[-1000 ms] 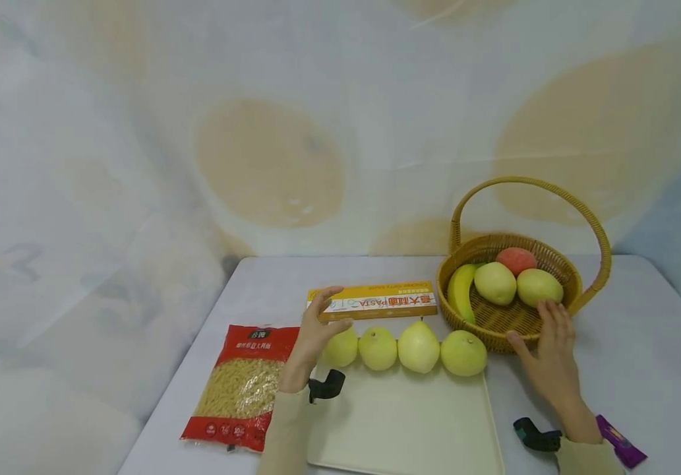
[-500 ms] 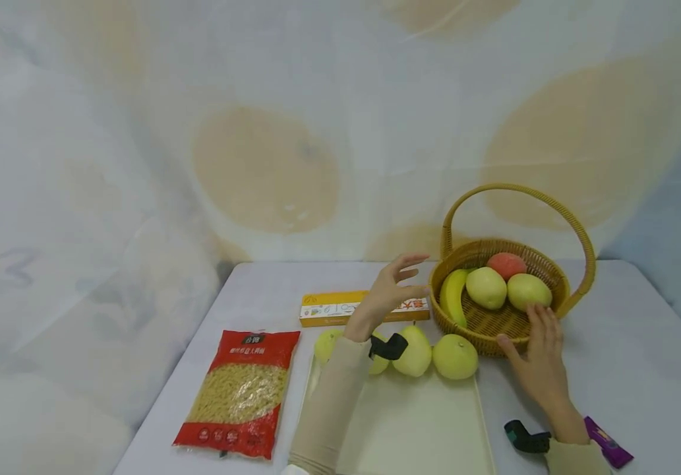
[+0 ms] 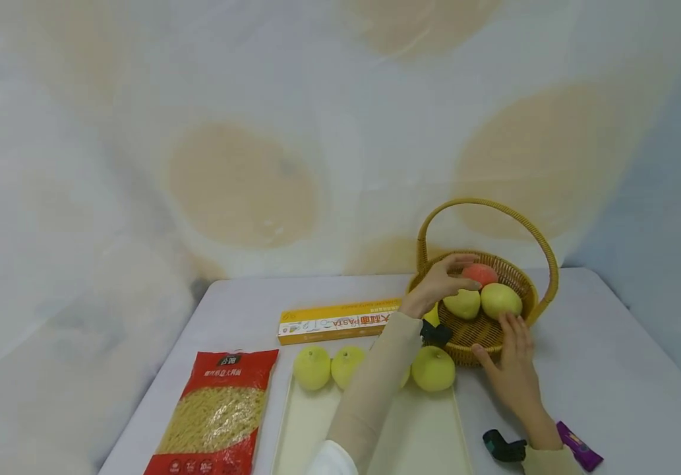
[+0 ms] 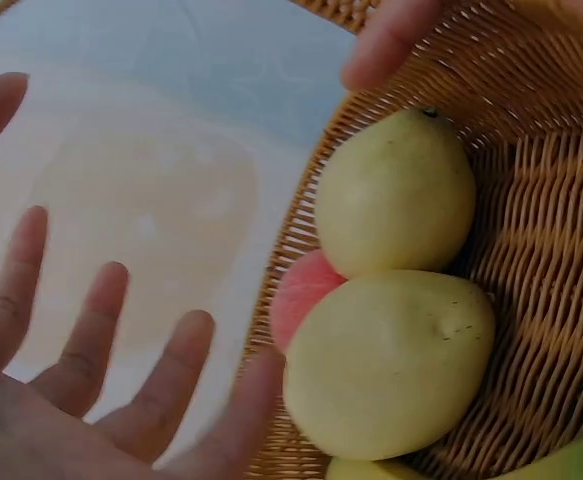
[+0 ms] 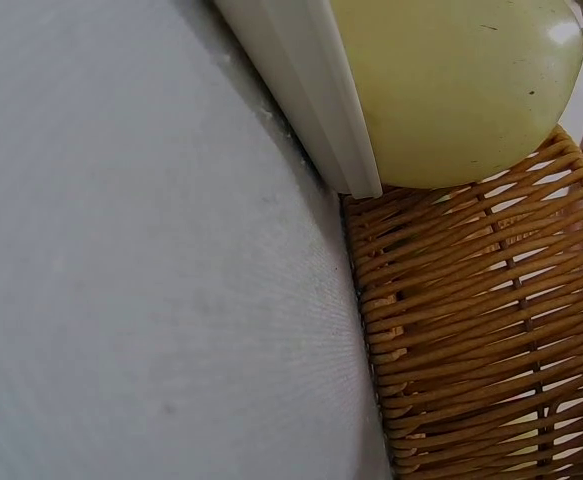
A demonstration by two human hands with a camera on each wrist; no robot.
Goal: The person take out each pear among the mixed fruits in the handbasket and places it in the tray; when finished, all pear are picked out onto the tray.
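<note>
1. Foreground: a tray (image 3: 423, 435) lies between a red pasta bag (image 3: 215, 409) and a small purple packet (image 3: 579, 446). The left sleeve (image 3: 370, 396) slants over the tray, toward the right.
2. Right hand (image 3: 517, 379), palm down at the near rim of the wicker basket (image 3: 476, 332): fingers extended forward side by side, thumb spread away, nothing grasped. Fingertips lie by the right-hand green fruit (image 3: 501, 301); contact cannot be determined.
3. Row of yellow-green fruits (image 3: 433, 369) along the tray's far edge, partly covered by the left forearm.
4. Pasta box (image 3: 328, 323), lying flat beyond the row.
5. Left hand (image 3: 442, 280), above the basket's left part: fingers fanned, thumb apart, grip unoccupied, near the red fruit (image 3: 480, 273), which rests inside behind two green fruits.
</note>
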